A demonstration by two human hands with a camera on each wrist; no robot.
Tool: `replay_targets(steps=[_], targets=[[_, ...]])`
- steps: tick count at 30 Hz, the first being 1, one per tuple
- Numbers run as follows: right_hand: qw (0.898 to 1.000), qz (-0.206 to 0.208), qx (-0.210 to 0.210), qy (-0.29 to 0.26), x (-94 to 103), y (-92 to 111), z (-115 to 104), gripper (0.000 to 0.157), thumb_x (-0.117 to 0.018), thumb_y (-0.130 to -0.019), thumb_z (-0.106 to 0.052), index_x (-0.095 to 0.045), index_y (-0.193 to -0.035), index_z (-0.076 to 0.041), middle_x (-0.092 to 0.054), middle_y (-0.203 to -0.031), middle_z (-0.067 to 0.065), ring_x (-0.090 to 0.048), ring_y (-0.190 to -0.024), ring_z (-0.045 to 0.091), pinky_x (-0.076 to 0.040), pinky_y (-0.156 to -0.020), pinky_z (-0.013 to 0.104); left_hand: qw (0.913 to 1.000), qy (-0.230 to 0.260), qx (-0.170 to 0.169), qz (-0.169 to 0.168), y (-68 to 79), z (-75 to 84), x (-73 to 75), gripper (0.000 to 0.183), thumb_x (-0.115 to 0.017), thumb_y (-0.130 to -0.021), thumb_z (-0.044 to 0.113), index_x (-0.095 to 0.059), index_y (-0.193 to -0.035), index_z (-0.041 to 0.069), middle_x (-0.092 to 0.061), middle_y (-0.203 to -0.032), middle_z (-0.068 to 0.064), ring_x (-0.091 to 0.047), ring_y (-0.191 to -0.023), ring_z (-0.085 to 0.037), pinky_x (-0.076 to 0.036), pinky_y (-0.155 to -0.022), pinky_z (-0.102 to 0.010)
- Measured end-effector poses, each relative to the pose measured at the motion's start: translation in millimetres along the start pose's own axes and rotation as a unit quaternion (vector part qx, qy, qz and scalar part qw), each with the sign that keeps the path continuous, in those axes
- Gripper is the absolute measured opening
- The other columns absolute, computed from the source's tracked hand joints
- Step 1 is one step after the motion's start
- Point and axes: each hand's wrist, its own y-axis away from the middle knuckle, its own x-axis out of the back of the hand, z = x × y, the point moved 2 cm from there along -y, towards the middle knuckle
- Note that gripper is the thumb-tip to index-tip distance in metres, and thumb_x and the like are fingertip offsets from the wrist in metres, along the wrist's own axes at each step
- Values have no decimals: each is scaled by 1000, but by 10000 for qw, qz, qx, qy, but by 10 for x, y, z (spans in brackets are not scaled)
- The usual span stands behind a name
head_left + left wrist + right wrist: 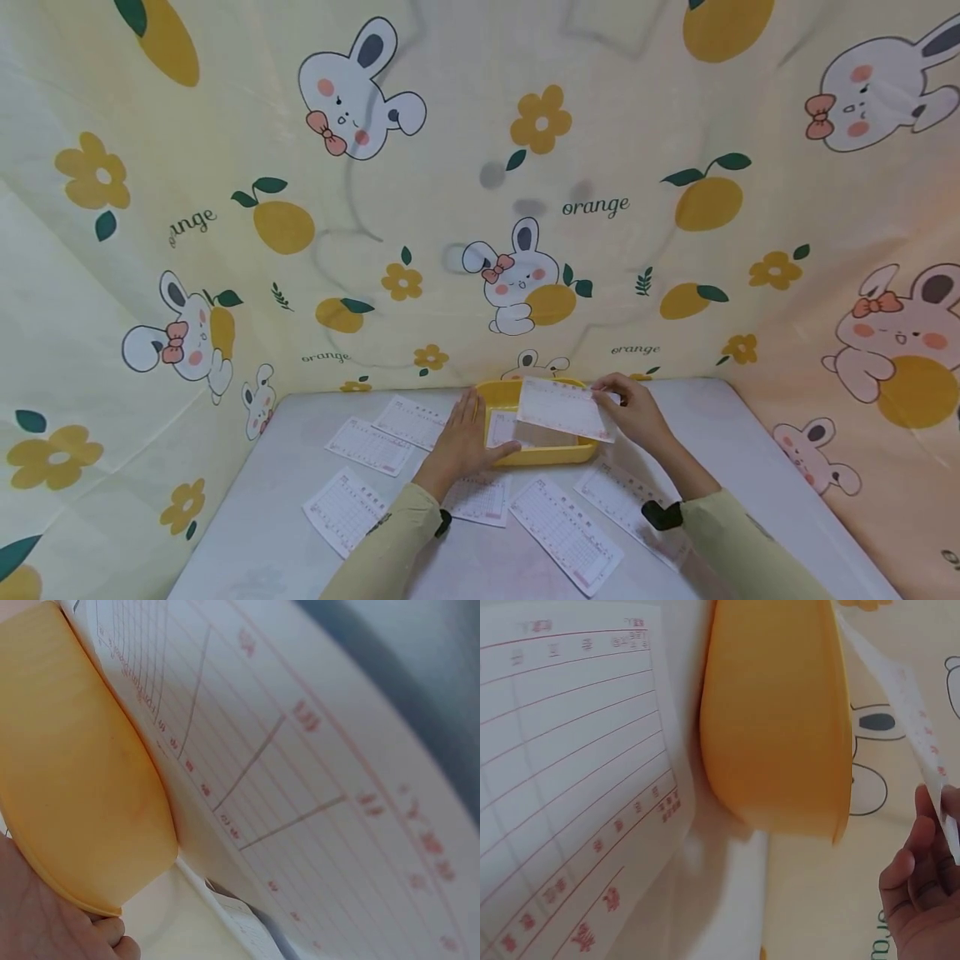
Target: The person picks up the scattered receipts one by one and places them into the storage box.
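Observation:
A yellow plastic basket (557, 456) stands at the back of the table, with a printed paper slip (501, 428) inside it. My left hand (463, 440) holds the basket's left end, fingers along the side rim and thumb at the front rim. In the left wrist view, fingertips (112, 934) show at the basket's rim. My right hand (636, 410) pinches the right edge of another printed slip (562, 405) between thumb and fingers. That slip is held tilted above the basket and hides part of its inside. The right wrist view shows the pinched slip (909, 705) nearly edge-on.
Several more slips with red grids lie around the basket: one at the left (367, 446), one at the front left (345, 510), one at the front (566, 533), one under the right forearm (622, 504). A patterned curtain (450, 192) rises behind the table (262, 508).

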Motion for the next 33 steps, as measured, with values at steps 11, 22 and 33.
replay_targets(steps=[11, 22, 33], targets=[[9999, -109, 20, 44, -177, -126, -33, 9, -72, -105, -13, -72, -113, -8, -77, -109, 9, -65, -103, 27, -49, -88, 38, 10000, -9, -38, 67, 6, 0, 14, 126, -47, -92, 89, -15, -169, -4, -1, -180, -19, -1, -167, -31, -8, -135, -45], [9988, -468, 102, -84, -340, -186, 18, 5, -73, -104, -12, -71, -107, -8, -77, -103, 7, -62, -95, 22, -49, -84, 34, 10000, -81, -19, -35, 22, 4, 21, 126, -44, -92, 91, -14, -170, -3, 0, -180, -18, -3, -167, -33, -8, -135, -44], [9968, -780, -192, -11, -457, -206, 31, 7, -73, -104, -14, -72, -108, -9, -75, -110, 8, -64, -102, 27, -54, -85, 39, 10000, -81, -49, -13, -9, 10, 7, 125, -47, -92, 89, -15, -169, -4, -1, -180, -21, -5, -167, -35, -9, -135, -45]])
